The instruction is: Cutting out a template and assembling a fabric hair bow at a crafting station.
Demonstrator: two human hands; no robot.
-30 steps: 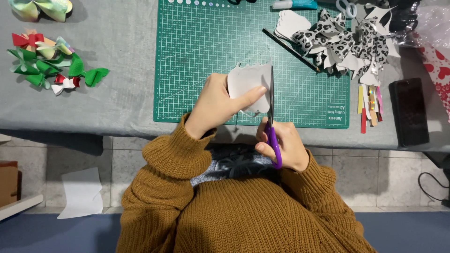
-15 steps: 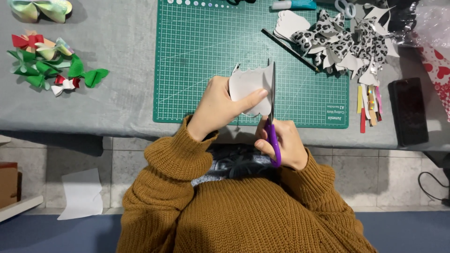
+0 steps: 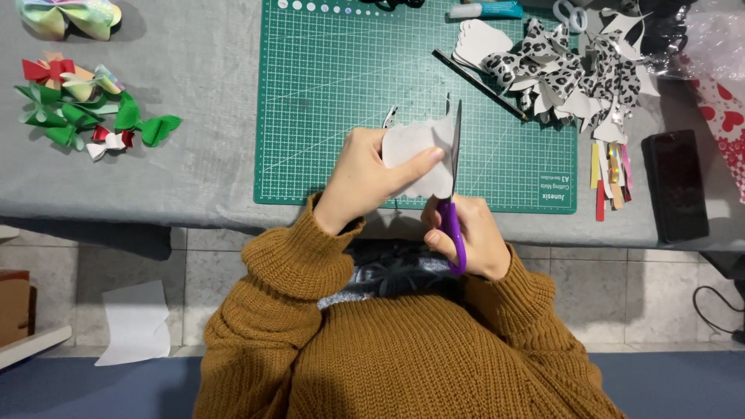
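Scissors [image 3: 452, 203] with purple handles stood upright in the right hand [image 3: 466, 237], whose fingers were closed through the handles; the blades pointed away from the body along the right edge of a pale cut-out piece [image 3: 419, 151]. That piece sat in the left hand [image 3: 371, 174], fingers closed on it with the thumb pressed across its face, held just above the near edge of the green cutting mat [image 3: 326, 93] on the grey table [image 3: 194, 171]. Against the frame half a second before, the blade tip had climbed higher beside the piece, reaching its top edge, and the left hand had shifted slightly. Off to the left, the green and red bows [image 3: 77, 105] lay as before, and the leopard-print bows [image 3: 566, 70], the coloured strips [image 3: 609, 174] and the black phone [image 3: 677, 186] on the right had not moved.
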